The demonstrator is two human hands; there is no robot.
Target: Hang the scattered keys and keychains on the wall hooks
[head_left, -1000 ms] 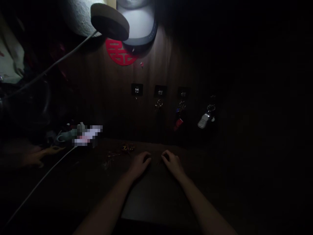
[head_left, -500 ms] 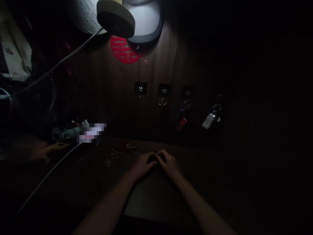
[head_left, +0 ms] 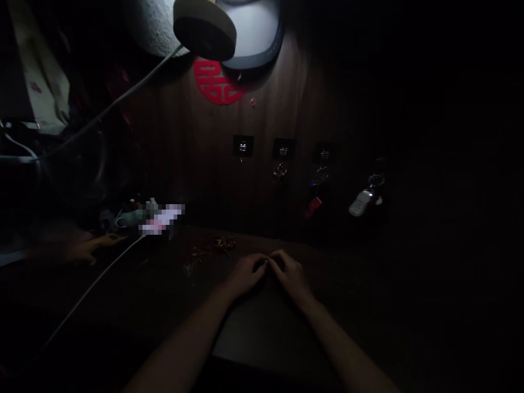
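The scene is very dark. My left hand [head_left: 244, 274] and my right hand [head_left: 291, 274] rest close together on a dark tabletop [head_left: 262, 327], fingers curled, fingertips meeting around something tiny that I cannot make out. A small scatter of coloured keys or clips [head_left: 213, 246] lies on the table just left of my left hand. On the wooden wall behind hang several black hooks [head_left: 243, 146] in a row; some carry key rings, one with a red tag [head_left: 313, 206] and one with a white fob [head_left: 360, 205].
A round lamp head [head_left: 204, 30] on a bent white arm hangs at upper left. A red paper cutout [head_left: 216, 84] sits on the wall. Clutter and a white cable [head_left: 94, 284] fill the table's left side. Another person's hand [head_left: 88, 248] rests far left.
My two hands have drawn together from a short gap until their fingertips meet. The view has shifted a little to the left, so everything sits further right.
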